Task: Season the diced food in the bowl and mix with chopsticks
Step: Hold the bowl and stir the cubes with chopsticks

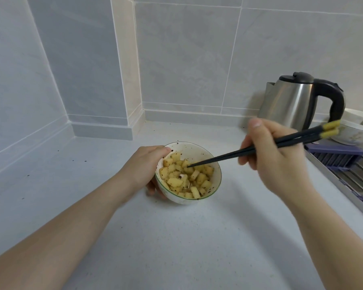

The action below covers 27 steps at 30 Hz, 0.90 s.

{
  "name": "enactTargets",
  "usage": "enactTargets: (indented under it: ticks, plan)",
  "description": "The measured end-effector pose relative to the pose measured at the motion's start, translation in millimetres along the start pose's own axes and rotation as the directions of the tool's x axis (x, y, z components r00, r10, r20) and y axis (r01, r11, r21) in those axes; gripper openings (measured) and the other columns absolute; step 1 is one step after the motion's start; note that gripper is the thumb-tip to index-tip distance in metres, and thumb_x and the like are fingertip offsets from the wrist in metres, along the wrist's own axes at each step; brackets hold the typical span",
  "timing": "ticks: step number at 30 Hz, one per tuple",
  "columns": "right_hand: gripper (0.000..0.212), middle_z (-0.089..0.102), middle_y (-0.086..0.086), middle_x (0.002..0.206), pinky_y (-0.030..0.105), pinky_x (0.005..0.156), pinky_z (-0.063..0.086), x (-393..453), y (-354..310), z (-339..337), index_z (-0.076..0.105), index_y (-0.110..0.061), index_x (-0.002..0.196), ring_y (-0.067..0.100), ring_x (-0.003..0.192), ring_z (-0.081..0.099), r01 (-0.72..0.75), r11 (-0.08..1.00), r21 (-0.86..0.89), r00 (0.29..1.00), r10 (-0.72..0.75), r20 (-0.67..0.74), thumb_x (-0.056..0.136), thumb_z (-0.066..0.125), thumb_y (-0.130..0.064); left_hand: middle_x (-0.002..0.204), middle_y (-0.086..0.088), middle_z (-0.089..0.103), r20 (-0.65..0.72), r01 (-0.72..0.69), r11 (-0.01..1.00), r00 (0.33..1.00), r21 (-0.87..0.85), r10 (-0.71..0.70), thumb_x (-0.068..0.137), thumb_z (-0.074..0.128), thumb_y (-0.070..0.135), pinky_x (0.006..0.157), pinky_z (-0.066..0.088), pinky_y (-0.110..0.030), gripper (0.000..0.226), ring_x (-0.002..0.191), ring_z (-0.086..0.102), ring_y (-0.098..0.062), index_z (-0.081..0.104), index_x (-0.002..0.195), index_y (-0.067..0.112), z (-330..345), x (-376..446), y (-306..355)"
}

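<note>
Pale speckled surface (176, 237) in a grey-tiled corner, left hand (143, 170) cupping the bowl (215, 176), right hand (275, 160) pinching chopsticks (222, 159), kettle (291, 103) behind.

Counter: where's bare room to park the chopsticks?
Free: counter in front of the bowl between the forearms, and the back strip from bowl to corner wall. Crowded: right edge, with kettle, purple tray, drain rack.

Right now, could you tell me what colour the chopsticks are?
The chopsticks are black with yellow top ends, shown best in the head view, the only one.
</note>
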State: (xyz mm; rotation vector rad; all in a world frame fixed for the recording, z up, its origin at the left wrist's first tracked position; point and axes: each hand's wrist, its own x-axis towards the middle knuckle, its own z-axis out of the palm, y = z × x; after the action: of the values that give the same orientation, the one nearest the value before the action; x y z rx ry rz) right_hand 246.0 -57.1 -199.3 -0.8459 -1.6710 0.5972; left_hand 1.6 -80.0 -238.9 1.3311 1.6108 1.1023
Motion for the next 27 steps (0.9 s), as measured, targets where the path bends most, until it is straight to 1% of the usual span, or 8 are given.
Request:
enactTargets:
  ticks: [3, 7, 9, 13, 17, 20, 23, 27]
  plan:
    - [0.05, 0.061, 0.017, 0.051, 0.021, 0.043, 0.04, 6.6, -3.2, -15.0, 0.059, -0.001, 0.064, 0.014, 0.04, 0.048, -0.067, 0.997, 0.041, 0.997, 0.068, -0.035, 0.107, 0.045, -0.023, 0.067, -0.013, 0.072, -0.001, 0.003, 1.0, 1.0, -0.005, -0.003, 0.104, 0.046, 0.034, 0.044, 0.044, -0.03, 0.042, 0.05, 0.063, -0.026, 0.073, 0.097, 0.002, 0.3, -0.7, 0.0]
    - [0.051, 0.064, 0.014, 0.053, 0.018, 0.044, 0.041, -3.2, -5.1, -1.1, 0.06, -0.004, 0.065, 0.012, 0.041, 0.051, -0.067, 0.997, -0.022, 0.984, 0.07, 0.163, 0.107, 0.045, -0.028, 0.067, -0.013, 0.072, -0.003, 0.008, 1.0, 1.0, -0.003, -0.008, 0.103, 0.046, 0.033, 0.044, 0.043, -0.03, 0.043, 0.05, 0.065, -0.024, 0.07, 0.099, -0.002, 0.4, -1.2, 0.1]
    - [0.049, 0.065, 0.012, 0.055, 0.019, 0.045, 0.042, -11.0, -3.4, 13.4, 0.06, -0.004, 0.068, 0.013, 0.043, 0.053, -0.035, 0.999, -0.006, 0.976, 0.036, 0.213, 0.107, 0.044, -0.029, 0.066, -0.011, 0.072, -0.007, 0.007, 1.0, 1.0, -0.001, -0.007, 0.103, 0.046, 0.034, 0.045, 0.044, -0.03, 0.043, 0.05, 0.065, -0.022, 0.071, 0.098, 0.0, 0.8, -1.2, 0.3]
    - [0.048, 0.065, 0.01, 0.058, 0.024, 0.049, 0.044, -10.0, 0.2, 15.7, 0.062, -0.006, 0.068, 0.012, 0.048, 0.055, 0.044, 0.999, -0.013, 0.992, -0.042, 0.119, 0.108, 0.044, -0.027, 0.065, -0.01, 0.072, -0.008, 0.013, 1.0, 1.0, -0.012, -0.013, 0.104, 0.045, 0.034, 0.046, 0.043, -0.029, 0.042, 0.051, 0.066, -0.024, 0.073, 0.097, 0.004, 0.7, -0.6, 0.9]
    - [0.051, 0.06, 0.017, 0.051, 0.024, 0.044, 0.039, 5.7, -2.7, -13.7, 0.059, -0.003, 0.061, 0.016, 0.041, 0.049, -0.018, 0.999, 0.041, 0.999, 0.02, -0.043, 0.106, 0.045, -0.021, 0.069, -0.013, 0.074, 0.003, 0.008, 1.0, 1.0, -0.016, -0.008, 0.104, 0.045, 0.035, 0.046, 0.043, -0.031, 0.041, 0.053, 0.066, -0.027, 0.075, 0.097, 0.007, 0.3, -1.2, 0.8]
    - [0.051, 0.055, 0.023, 0.049, 0.027, 0.04, 0.039, 8.6, -3.9, -21.9, 0.057, -0.001, 0.06, 0.02, 0.038, 0.048, -0.089, 0.995, 0.049, 0.996, 0.087, 0.029, 0.106, 0.045, -0.021, 0.07, -0.014, 0.075, -0.001, 0.003, 1.0, 1.0, -0.021, -0.003, 0.104, 0.045, 0.034, 0.044, 0.043, -0.029, 0.041, 0.052, 0.066, -0.025, 0.075, 0.097, 0.006, 0.8, -1.8, 0.7]
    - [0.051, 0.06, 0.018, 0.051, 0.025, 0.042, 0.043, -1.3, -3.9, -3.8, 0.059, -0.003, 0.064, 0.02, 0.04, 0.052, -0.119, 0.993, 0.017, 0.981, 0.115, 0.156, 0.107, 0.045, -0.026, 0.072, -0.016, 0.075, -0.004, 0.001, 1.0, 1.0, -0.016, -0.001, 0.104, 0.045, 0.034, 0.044, 0.044, -0.029, 0.042, 0.054, 0.067, -0.025, 0.072, 0.098, 0.003, 0.6, 0.0, -0.5]
    - [0.048, 0.063, 0.014, 0.054, 0.022, 0.045, 0.043, -14.4, -2.0, 21.2, 0.059, -0.003, 0.066, 0.015, 0.043, 0.054, -0.034, 0.998, 0.045, 0.987, 0.026, 0.158, 0.108, 0.045, -0.022, 0.067, -0.015, 0.072, -0.01, 0.011, 1.0, 1.0, -0.007, -0.011, 0.104, 0.045, 0.035, 0.046, 0.043, -0.03, 0.042, 0.054, 0.066, -0.029, 0.072, 0.098, 0.003, -0.1, 1.1, -1.7]
